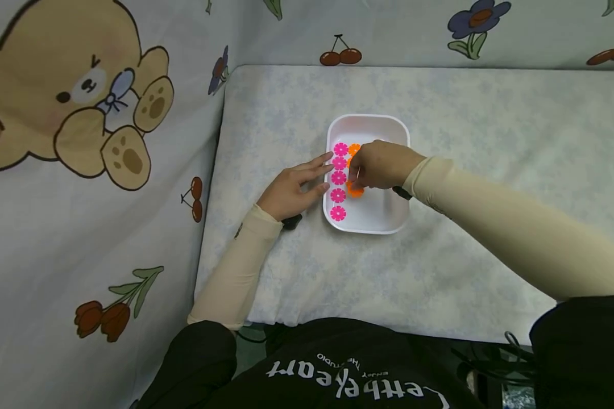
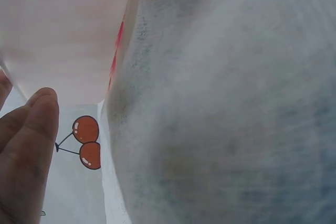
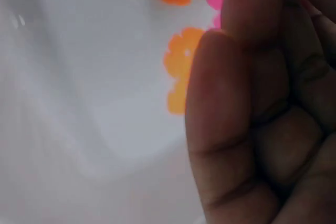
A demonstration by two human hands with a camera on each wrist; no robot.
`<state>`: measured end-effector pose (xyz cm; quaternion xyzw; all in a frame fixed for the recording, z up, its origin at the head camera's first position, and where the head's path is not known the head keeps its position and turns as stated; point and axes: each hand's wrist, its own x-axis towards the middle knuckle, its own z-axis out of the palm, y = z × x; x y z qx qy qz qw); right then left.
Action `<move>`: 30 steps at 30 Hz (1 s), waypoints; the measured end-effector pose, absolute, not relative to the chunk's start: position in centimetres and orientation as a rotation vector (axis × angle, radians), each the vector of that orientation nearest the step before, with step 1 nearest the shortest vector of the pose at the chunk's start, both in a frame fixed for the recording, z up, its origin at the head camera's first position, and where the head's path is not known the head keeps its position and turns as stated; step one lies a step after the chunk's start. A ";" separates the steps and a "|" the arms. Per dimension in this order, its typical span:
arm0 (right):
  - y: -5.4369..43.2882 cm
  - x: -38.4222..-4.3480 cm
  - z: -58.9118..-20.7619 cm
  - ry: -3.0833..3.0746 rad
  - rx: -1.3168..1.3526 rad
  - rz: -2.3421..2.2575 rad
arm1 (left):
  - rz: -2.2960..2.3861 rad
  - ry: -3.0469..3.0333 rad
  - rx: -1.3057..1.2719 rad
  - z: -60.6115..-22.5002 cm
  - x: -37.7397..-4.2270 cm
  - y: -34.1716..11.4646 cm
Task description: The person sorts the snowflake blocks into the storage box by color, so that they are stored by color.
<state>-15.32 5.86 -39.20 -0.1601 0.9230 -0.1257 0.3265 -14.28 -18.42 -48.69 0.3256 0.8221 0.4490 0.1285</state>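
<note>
A white tray (image 1: pixel 384 213) lies on the cloth-covered table. Pink flower-shaped pieces (image 1: pixel 338 195) run in a column along its left side, with orange flower-shaped pieces (image 1: pixel 355 192) beside them. My right hand (image 1: pixel 389 165) reaches over the tray, fingers curled and pointing down at the orange pieces. In the right wrist view, orange flower pieces (image 3: pixel 181 53) show beside its fingers (image 3: pixel 220 93); I cannot tell whether a piece is pinched. My left hand (image 1: pixel 291 190) has its fingers extended, fingertips at the tray's left rim.
Pale patterned cloth (image 1: pixel 465 255) covers the table around the tray. A printed curtain (image 1: pixel 148 227) hangs along the left side and the back. The person's dark shirt (image 1: pixel 348 363) is at the table's near edge.
</note>
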 end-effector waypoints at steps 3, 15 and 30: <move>5.3 -15.5 -40.7 2.415 -0.418 -0.291 | 1.287 2.392 0.958 -48.6 -14.3 -18.2; 5.1 -14.8 -42.6 2.461 -0.443 -0.270 | 1.250 2.401 0.979 -48.6 -14.5 -17.9; 4.5 -14.8 -43.7 2.516 -0.470 -0.259 | 1.265 2.403 0.968 -48.8 -14.5 -18.6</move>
